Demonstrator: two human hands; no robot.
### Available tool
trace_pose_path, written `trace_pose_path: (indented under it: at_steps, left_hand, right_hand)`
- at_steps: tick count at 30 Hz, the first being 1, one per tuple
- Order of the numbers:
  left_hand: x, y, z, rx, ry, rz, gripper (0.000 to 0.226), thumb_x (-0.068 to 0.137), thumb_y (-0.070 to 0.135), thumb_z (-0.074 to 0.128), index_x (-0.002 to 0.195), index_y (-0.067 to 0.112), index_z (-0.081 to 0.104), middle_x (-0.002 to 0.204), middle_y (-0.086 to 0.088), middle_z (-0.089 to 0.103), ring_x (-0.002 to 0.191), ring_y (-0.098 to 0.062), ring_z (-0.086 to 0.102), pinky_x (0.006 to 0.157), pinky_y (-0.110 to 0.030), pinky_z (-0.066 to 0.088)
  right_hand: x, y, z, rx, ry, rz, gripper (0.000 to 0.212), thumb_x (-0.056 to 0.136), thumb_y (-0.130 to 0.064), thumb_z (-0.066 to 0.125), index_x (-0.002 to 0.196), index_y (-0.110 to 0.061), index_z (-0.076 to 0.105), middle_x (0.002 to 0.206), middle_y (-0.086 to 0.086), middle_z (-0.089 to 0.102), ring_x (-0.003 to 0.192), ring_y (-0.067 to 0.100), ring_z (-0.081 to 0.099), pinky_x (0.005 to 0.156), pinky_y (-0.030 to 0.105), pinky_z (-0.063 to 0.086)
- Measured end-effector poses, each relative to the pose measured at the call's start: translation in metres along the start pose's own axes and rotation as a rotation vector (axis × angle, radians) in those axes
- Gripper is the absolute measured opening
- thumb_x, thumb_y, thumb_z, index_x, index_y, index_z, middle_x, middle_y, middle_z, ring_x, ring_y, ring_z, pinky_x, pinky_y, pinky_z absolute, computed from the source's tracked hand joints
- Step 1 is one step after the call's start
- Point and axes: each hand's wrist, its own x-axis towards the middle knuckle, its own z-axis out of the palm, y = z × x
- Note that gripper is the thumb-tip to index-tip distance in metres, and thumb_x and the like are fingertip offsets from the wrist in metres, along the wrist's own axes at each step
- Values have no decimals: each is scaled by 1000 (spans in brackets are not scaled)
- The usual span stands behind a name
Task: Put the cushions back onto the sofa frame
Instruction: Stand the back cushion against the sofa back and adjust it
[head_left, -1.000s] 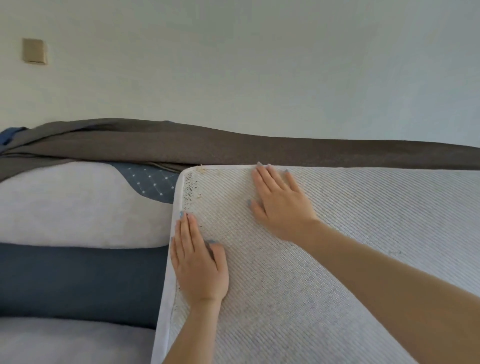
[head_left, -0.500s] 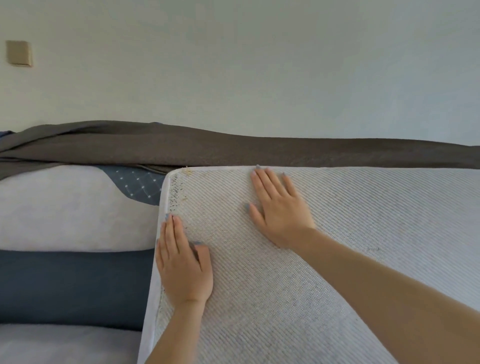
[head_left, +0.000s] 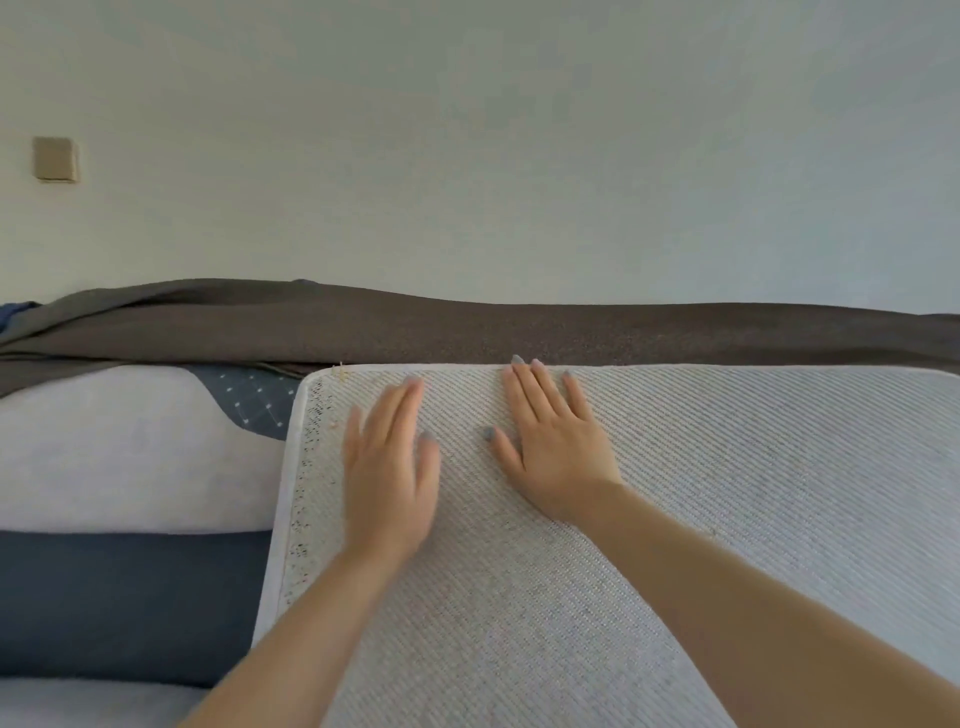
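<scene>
Head view: ribbed grey cushion (head_left: 727, 519) fills the lower right, its top edge against the brown fabric (head_left: 519, 332) over the sofa back. Right hand (head_left: 556, 457) is flat on it, fingers straight, tips at the top edge. Left hand (head_left: 387, 467) is just beside it, fingers straight, blurred; contact unclear. Pale cushion (head_left: 130, 447) and navy cushion (head_left: 130, 597) sit to the left.

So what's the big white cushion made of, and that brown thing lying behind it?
The cushion looks like woven fabric, pale grey-white and matte: fine diagonal ribs run across it. Its filling is hidden. The brown cloth behind it looks like a finer textile, matte and speckled, draping in folds at the left.
</scene>
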Motion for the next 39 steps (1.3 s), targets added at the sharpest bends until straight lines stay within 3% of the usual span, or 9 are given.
trace_pose_path:
  at_steps: [5, 8, 11, 13, 17, 22, 25, 32, 39]
  left_hand:
    - [47, 16, 34, 238, -171, 36, 70, 94, 46, 2, 156, 21, 23, 163, 5, 19, 152, -14, 4, 124, -41, -2]
    - [39, 11, 45, 283, -144, 25, 66, 96, 44, 6, 154, 21, 27, 160, 3, 28, 151, -16, 10, 124, -42, 3]
    - [38, 9, 47, 277, -55, 62, 57, 96, 36, 24, 144, 15, 47, 146, -3, 49, 145, -24, 32, 119, -47, 21]
    - [39, 6, 46, 288, -12, 81, 54, 95, 33, 28, 140, 12, 51, 143, -6, 53, 142, -26, 37, 117, -48, 26]
    - [36, 3, 48, 289, -24, 70, 57, 96, 35, 26, 144, 13, 46, 148, -7, 47, 144, -26, 32, 118, -47, 21]
    - [36, 7, 51, 301, -28, 85, 56, 96, 33, 27, 146, 17, 45, 150, -8, 46, 143, -28, 33, 117, -50, 22]
    - [37, 6, 50, 294, -50, 67, 57, 96, 37, 24, 147, 20, 41, 151, -6, 42, 145, -26, 29, 118, -47, 19]
    - [47, 17, 49, 216, -101, 2, 56, 93, 34, 27, 141, 15, 48, 149, -7, 44, 145, -28, 28, 120, -49, 13]
    - [35, 63, 69, 271, -194, 158, 63, 97, 38, 9, 152, 18, 33, 155, -2, 37, 148, -22, 24, 122, -45, 13]
  right_hand:
    - [6, 14, -39, 281, -93, -22, 61, 105, -41, 22, 157, -17, -1, 164, -3, -8, 150, 12, -12, 121, 34, -10]
    - [1, 13, -48, 341, 347, 34, 57, 104, -35, 25, 157, -16, 12, 162, -6, 3, 151, 15, 0, 123, 37, 0]
    - [-5, 9, -13, 16, 108, -20, 63, 103, -44, 15, 157, -13, 4, 164, 2, -3, 152, 19, -2, 123, 44, 3]
    - [10, 12, -12, 12, -26, 4, 65, 103, -50, 13, 156, -15, 0, 165, 1, -3, 151, 17, -6, 123, 43, -3]
    - [5, 13, -27, 139, 217, 59, 64, 103, -46, 14, 157, -13, 3, 164, 0, 0, 151, 17, -5, 123, 42, -3]
    - [-5, 23, -20, 47, -28, 36, 66, 104, -48, 16, 157, -13, -1, 165, 1, -5, 151, 15, -9, 122, 41, -7]
    - [-10, 28, -34, 153, 263, 52, 62, 104, -43, 18, 157, -14, 5, 164, -2, -2, 151, 16, -5, 123, 41, -3]
    - [-23, 47, 2, 8, 12, 75, 68, 100, -53, 4, 156, -15, -5, 164, 0, -8, 150, 16, -14, 122, 42, -7]
    - [-6, 62, -47, 78, -55, -6, 61, 105, -41, 23, 156, -12, 10, 164, 1, 4, 151, 16, -1, 123, 39, 1]
